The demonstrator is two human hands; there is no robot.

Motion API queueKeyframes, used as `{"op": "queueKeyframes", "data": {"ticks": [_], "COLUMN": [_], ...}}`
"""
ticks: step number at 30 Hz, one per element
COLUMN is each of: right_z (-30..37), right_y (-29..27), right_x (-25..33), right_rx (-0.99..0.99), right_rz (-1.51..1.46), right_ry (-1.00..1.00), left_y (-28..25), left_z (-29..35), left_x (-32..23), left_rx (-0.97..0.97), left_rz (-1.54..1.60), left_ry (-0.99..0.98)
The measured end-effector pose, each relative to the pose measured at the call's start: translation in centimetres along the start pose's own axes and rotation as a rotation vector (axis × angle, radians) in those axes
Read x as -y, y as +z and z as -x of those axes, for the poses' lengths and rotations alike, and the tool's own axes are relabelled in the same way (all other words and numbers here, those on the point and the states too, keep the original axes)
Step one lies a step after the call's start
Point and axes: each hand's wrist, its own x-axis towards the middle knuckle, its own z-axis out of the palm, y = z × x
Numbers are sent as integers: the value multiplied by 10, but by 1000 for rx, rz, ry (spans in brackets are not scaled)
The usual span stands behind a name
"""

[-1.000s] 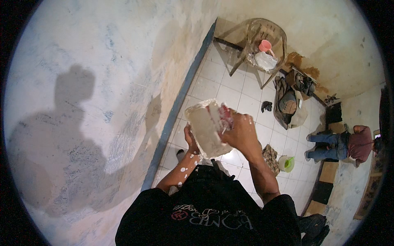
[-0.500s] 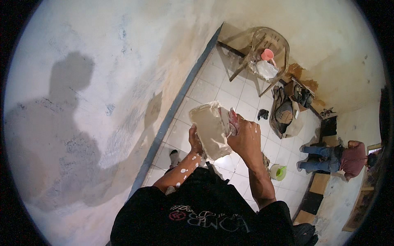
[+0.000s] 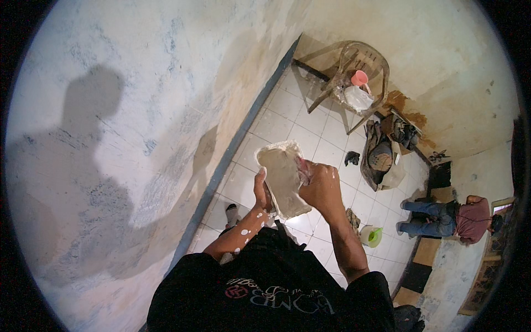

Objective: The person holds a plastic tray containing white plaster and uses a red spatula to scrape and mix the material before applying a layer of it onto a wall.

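Observation:
A shallow rectangular tray (image 3: pixel 283 211), its rim crusted white, holds smooth pale grey-beige putty (image 3: pixel 282 174). My left hand (image 3: pixel 262 191) grips the tray's left side, thumb up along the edge. White splashes dot that forearm. At the tray's right side my right hand (image 3: pixel 322 188) is closed around a scraper (image 3: pixel 303 170) with a reddish part. Its blade is mostly hidden by my fingers and the putty.
A patchy wall (image 3: pixel 127 166) rises at left. On a worn chair (image 3: pixel 381 63) lie a pink dipper (image 3: pixel 359 78) and a white bag (image 3: pixel 358 98). A sack (image 3: pixel 378 160) and a bucket (image 3: pixel 370 236) stand on the tiles. A person (image 3: pixel 473 218) stands at far right.
My right hand has shifted slightly left with the scraper, closer over the tray. The scraper's flat face, visible before at the tray's right edge, is now mostly hidden. The left hand keeps its grip.

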Motion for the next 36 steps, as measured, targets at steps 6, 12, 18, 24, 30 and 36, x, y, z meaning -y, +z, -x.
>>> {"op": "queueKeyframes", "data": {"ticks": [6,12,18,24,30,36], "right_z": [21,20,-6,-5,-2,3], "right_y": [8,-5,-27,-33,-39,-52], "right_x": [33,20,-27,-39,-47,-30], "right_rx": [-48,-51,52,77,43,20], "right_rz": [-17,-121,-649,-629,-553,-398], "right_ry": [-207,-82,213,277,270,271], "left_y": [-19,-34,-5,-10,-13,-10], "left_z": [-9,-8,-5,-4,-1,0], "left_x": [6,6,-6,-8,-9,-9], "left_rx": [75,133,128,130,104,144], "left_rz": [160,227,159,108,-15,107], "left_ry": [-3,-21,63,86,156,101]}}
